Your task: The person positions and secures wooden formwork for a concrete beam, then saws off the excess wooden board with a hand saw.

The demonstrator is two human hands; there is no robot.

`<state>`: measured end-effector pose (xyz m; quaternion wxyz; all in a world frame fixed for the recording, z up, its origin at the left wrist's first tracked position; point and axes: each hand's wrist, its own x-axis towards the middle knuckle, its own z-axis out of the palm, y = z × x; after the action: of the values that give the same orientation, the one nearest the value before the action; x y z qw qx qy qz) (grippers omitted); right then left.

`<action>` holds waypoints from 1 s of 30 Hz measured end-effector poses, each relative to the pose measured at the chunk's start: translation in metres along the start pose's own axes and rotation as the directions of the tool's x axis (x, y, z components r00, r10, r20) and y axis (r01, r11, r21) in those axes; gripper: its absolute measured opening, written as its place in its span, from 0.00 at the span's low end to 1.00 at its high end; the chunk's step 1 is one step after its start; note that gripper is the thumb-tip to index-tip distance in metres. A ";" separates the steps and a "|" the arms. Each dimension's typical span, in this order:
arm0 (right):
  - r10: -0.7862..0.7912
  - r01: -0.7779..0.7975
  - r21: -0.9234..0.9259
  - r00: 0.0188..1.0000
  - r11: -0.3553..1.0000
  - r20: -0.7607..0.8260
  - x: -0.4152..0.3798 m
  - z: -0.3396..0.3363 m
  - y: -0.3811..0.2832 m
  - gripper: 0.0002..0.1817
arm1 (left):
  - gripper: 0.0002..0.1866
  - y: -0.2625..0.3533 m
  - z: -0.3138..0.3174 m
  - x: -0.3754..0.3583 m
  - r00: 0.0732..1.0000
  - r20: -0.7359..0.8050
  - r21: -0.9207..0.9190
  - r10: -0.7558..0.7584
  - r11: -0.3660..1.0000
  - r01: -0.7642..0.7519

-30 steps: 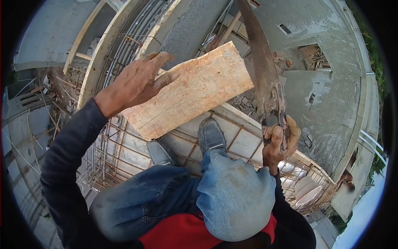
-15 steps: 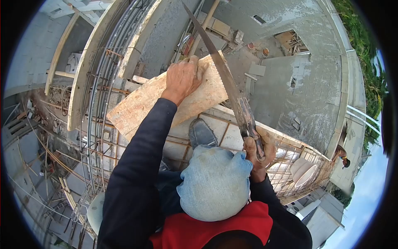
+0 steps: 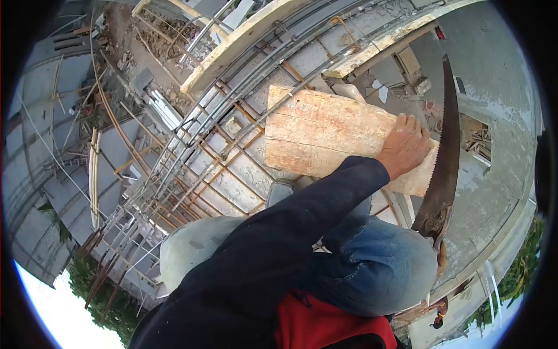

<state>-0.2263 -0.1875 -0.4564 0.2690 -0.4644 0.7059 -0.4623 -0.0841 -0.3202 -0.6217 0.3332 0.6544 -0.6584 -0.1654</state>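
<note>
My left hand (image 3: pixel 406 145) presses on the right part of a worn wooden board (image 3: pixel 325 131), fingers curled toward its far edge. The board lies slanted in front of my knees, over the rebar grid. Right beside the board's cut end is a handsaw (image 3: pixel 446 139), its long dark toothed blade pointing away from me and its teeth facing the board. My right hand (image 3: pixel 442 257) holds the saw's handle low down, and my bent knee (image 3: pixel 395 267) in blue jeans hides most of that hand.
A grid of rusty rebar (image 3: pixel 232 157) runs across blocks on the left, with long grey conduits (image 3: pixel 256 75) above it. A concrete wall edge (image 3: pixel 250 43) crosses the top. Far below lie scrap wood (image 3: pixel 478 142) and rubble. Another person (image 3: pixel 439 314) is at the lower right.
My view has swung left, so the board and saw now appear farther right. My left hand still holds the board; my right hand has mostly slipped behind my knee.
</note>
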 end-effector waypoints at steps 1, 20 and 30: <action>0.014 -0.014 -0.010 1.000 1.000 0.008 0.006 0.003 0.000 0.23 | 0.14 0.002 0.002 0.001 1.000 0.016 0.013 -0.015 1.000 0.015; -0.121 0.113 0.119 0.991 0.986 0.059 0.058 -0.030 0.020 0.25 | 0.14 0.008 -0.003 0.003 0.997 -0.079 0.023 -0.011 1.000 0.013; -0.413 0.397 0.115 0.867 0.911 0.279 0.078 -0.066 0.090 0.22 | 0.18 0.022 -0.006 -0.002 0.989 -0.123 0.202 -0.080 0.974 0.104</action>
<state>-0.3496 -0.2186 -0.5058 0.2814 -0.6587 0.5313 -0.4523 -0.0970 -0.3155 -0.6034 0.2921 0.7237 -0.6209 -0.0732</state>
